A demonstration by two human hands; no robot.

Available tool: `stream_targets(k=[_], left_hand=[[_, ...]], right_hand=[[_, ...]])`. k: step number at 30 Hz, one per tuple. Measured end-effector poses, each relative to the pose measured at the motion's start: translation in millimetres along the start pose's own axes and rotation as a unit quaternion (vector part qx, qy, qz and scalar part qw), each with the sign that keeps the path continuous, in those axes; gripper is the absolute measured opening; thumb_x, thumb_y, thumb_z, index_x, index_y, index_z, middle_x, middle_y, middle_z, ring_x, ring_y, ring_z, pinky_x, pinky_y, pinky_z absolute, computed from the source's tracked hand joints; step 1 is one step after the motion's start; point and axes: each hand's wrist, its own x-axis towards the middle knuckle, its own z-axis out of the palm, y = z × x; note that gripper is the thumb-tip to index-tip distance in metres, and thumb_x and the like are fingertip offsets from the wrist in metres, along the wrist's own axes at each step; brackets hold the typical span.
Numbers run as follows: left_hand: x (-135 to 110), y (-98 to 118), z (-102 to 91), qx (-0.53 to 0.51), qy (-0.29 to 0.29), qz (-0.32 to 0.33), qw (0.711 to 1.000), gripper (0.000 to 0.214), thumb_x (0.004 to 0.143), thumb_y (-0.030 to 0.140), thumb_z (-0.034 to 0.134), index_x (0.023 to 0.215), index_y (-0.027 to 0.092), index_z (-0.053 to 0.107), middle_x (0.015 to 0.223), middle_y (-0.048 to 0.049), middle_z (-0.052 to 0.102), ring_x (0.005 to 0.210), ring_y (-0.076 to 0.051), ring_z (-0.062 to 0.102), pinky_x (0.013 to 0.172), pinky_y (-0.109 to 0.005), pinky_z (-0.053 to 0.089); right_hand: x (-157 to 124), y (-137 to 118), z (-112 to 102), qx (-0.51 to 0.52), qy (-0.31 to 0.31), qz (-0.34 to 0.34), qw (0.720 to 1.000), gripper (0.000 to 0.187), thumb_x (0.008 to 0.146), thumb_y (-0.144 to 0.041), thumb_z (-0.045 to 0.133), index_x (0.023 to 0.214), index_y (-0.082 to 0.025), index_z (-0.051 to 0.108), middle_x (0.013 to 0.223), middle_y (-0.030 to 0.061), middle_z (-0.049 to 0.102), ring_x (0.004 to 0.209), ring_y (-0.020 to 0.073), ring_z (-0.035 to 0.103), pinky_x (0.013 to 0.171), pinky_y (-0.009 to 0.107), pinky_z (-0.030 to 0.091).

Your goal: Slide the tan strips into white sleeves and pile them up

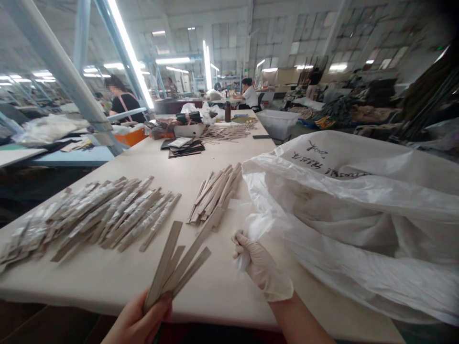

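Note:
In my bare left hand [145,313], at the table's front edge, several flat beige fabric strips [171,267] fan upward. My right hand [260,263] wears a pale thin glove and is closed on thin, see-through white plastic film [244,260]. Whether that film is part of the large white plastic bag [344,200] beside it I cannot tell. Just beyond my hands lies a loose pile of beige strips [215,193]. Further left, many strips lie in a long row of bundles [118,215], with white wrapping around their middles.
A pale table [201,301] spans the front. Toward its far end are black flat pieces [184,148], a dark bottle [228,112] and more strips [229,133]. A clear plastic bin [278,122] stands beyond. A slanted metal post [68,71] rises at left. Other people sit further back.

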Motion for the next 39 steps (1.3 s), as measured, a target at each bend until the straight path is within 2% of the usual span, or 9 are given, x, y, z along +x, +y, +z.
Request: stream_targets(k=[4, 7, 13, 16, 19, 26, 30, 34, 39], left_hand=[[4.3, 14.4, 18.0, -0.013, -0.010, 0.017, 1.000, 0.032, 0.064, 0.047, 0.061, 0.066, 0.016, 0.054, 0.050, 0.0046, 0.054, 0.035, -0.005, 0.034, 0.036, -0.017, 0.027], [5.3, 21.1, 30.2, -0.013, -0.052, 0.020, 0.998, 0.028, 0.062, 0.042, 0.062, 0.073, 0.017, 0.054, 0.052, 0.0042, 0.056, 0.036, -0.006, 0.038, 0.036, -0.018, 0.031], [5.4, 28.4, 41.4, 0.018, -0.047, 0.048, 0.998, 0.017, 0.066, 0.034, 0.056, 0.069, 0.017, 0.054, 0.050, 0.0043, 0.054, 0.036, -0.006, 0.035, 0.035, -0.017, 0.027], [7.9, 27.5, 40.6, 0.025, -0.043, 0.040, 0.998, 0.016, 0.067, 0.032, 0.053, 0.068, 0.017, 0.052, 0.050, 0.0046, 0.054, 0.034, -0.005, 0.034, 0.034, -0.016, 0.026], [7.6, 24.6, 39.8, 0.020, -0.051, 0.035, 0.998, 0.016, 0.067, 0.033, 0.051, 0.068, 0.016, 0.051, 0.049, 0.0048, 0.053, 0.033, -0.004, 0.032, 0.034, -0.016, 0.025], [9.8, 25.5, 38.3, 0.016, -0.068, 0.011, 0.998, 0.018, 0.067, 0.034, 0.052, 0.070, 0.017, 0.050, 0.052, 0.0042, 0.055, 0.033, -0.004, 0.033, 0.035, -0.017, 0.025], [13.0, 20.1, 30.8, 0.084, -0.040, 0.045, 0.995, 0.018, 0.071, 0.036, 0.051, 0.069, 0.018, 0.051, 0.055, 0.0039, 0.054, 0.041, -0.009, 0.040, 0.042, -0.020, 0.032], [11.0, 15.1, 35.4, 0.160, -0.007, 0.099, 0.982, 0.016, 0.075, 0.036, 0.048, 0.071, 0.020, 0.052, 0.058, 0.0029, 0.055, 0.056, -0.015, 0.050, 0.054, -0.023, 0.038], [15.4, 19.2, 50.2, 0.170, -0.001, 0.108, 0.979, 0.018, 0.078, 0.037, 0.044, 0.073, 0.021, 0.049, 0.060, 0.0025, 0.054, 0.057, -0.015, 0.051, 0.053, -0.023, 0.037]], right_hand=[[-1.0, 3.9, 4.2, 0.008, -0.017, 0.033, 0.999, 0.034, 0.047, -0.023, 0.082, 0.074, -0.015, 0.063, 0.056, -0.0061, 0.058, 0.038, 0.0030, 0.043, 0.038, 0.018, 0.039], [-1.2, 8.1, 4.9, 0.008, 0.011, -0.007, 1.000, 0.025, 0.050, -0.023, 0.080, 0.066, -0.016, 0.062, 0.052, -0.0075, 0.055, 0.039, 0.0042, 0.044, 0.040, 0.019, 0.039], [-3.5, 15.4, 4.9, 0.007, 0.016, -0.058, 0.998, 0.024, 0.056, -0.029, 0.077, 0.073, -0.019, 0.064, 0.070, -0.0031, 0.066, 0.067, 0.0131, 0.060, 0.068, 0.024, 0.046], [-3.1, 17.3, 2.7, -0.005, -0.003, -0.046, 0.999, 0.022, 0.058, -0.032, 0.076, 0.070, -0.018, 0.063, 0.062, -0.0035, 0.063, 0.056, 0.0115, 0.056, 0.059, 0.024, 0.044], [-2.6, 17.7, 1.5, -0.004, 0.039, -0.061, 0.997, 0.023, 0.053, -0.030, 0.078, 0.062, -0.018, 0.061, 0.052, -0.0061, 0.058, 0.049, 0.0098, 0.052, 0.054, 0.023, 0.042], [-6.0, 18.3, 2.9, -0.046, 0.023, -0.055, 0.997, 0.023, 0.057, -0.033, 0.075, 0.069, -0.017, 0.063, 0.063, -0.0019, 0.062, 0.058, 0.0129, 0.054, 0.059, 0.026, 0.042], [-6.7, 19.9, -1.0, -0.132, 0.062, -0.102, 0.984, 0.026, 0.052, -0.031, 0.075, 0.050, -0.018, 0.053, 0.051, -0.0051, 0.052, 0.052, 0.0102, 0.048, 0.056, 0.024, 0.038], [-8.7, 29.0, -1.6, -0.253, 0.107, -0.118, 0.954, 0.036, 0.057, -0.044, 0.070, 0.047, -0.018, 0.048, 0.046, -0.0054, 0.045, 0.045, 0.0089, 0.039, 0.048, 0.025, 0.031], [-6.0, 33.2, -6.5, -0.220, 0.079, -0.087, 0.969, 0.037, 0.058, -0.052, 0.066, 0.054, -0.018, 0.052, 0.048, -0.0048, 0.045, 0.044, 0.0094, 0.037, 0.047, 0.025, 0.031]])
